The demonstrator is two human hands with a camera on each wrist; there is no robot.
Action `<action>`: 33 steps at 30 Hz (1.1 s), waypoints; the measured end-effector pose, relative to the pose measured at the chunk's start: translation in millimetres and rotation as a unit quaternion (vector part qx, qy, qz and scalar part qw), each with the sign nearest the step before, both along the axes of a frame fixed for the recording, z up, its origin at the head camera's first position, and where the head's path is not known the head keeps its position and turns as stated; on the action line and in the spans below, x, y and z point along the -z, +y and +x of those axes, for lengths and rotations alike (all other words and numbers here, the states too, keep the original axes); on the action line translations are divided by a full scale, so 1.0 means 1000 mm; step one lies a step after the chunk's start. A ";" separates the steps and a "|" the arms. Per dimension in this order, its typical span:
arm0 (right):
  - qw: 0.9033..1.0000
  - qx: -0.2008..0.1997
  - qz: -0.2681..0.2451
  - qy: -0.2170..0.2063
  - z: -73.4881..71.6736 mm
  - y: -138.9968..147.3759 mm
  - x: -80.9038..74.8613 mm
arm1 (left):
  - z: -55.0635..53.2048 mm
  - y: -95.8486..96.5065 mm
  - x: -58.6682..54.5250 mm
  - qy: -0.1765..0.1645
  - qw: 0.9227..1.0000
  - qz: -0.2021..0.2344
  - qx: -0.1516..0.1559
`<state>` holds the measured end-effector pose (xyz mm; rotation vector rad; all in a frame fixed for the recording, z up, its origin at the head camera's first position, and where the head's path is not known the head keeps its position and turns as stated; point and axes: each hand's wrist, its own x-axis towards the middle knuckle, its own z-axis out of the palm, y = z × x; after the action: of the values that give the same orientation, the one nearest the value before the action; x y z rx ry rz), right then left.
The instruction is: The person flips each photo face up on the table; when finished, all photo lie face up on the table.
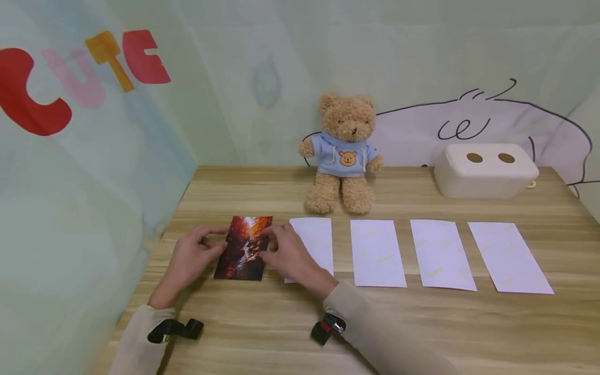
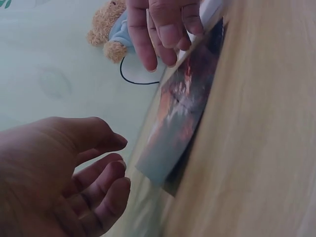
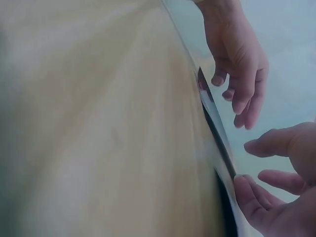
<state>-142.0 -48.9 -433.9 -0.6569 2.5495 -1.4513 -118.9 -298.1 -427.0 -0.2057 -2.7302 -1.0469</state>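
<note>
The picture card (image 1: 245, 252) is on the left side of the table (image 1: 262, 325), and it looks a bit lifted. The left hand (image 1: 189, 260) is by its left edge with loose fingers, holding nothing. The right hand (image 1: 291, 258) touches the right edge with a fingertip, but its fingers are spread, not squeezing. The card could slide crooked if one hand pushes harder. A push to the right could bump the nearest white card (image 1: 319, 242). A hard press from both sides might bend the picture.
</note>
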 end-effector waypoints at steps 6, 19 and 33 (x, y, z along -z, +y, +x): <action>1.000 -0.001 -0.026 0.006 0.000 0.010 -0.005 | -0.001 0.014 -0.009 0.004 0.999 0.032 0.016; 0.997 0.013 -0.064 0.038 0.002 0.038 -0.011 | -0.005 0.051 -0.020 0.008 0.994 0.051 0.100; 0.997 0.034 -0.065 0.022 -0.001 0.077 -0.011 | -0.007 0.090 -0.024 -0.026 0.979 0.095 0.181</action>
<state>-143.4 27.8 -422.4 -0.6326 2.5497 -1.6540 -126.1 -208.1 -402.6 -0.6706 -2.6739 -1.4157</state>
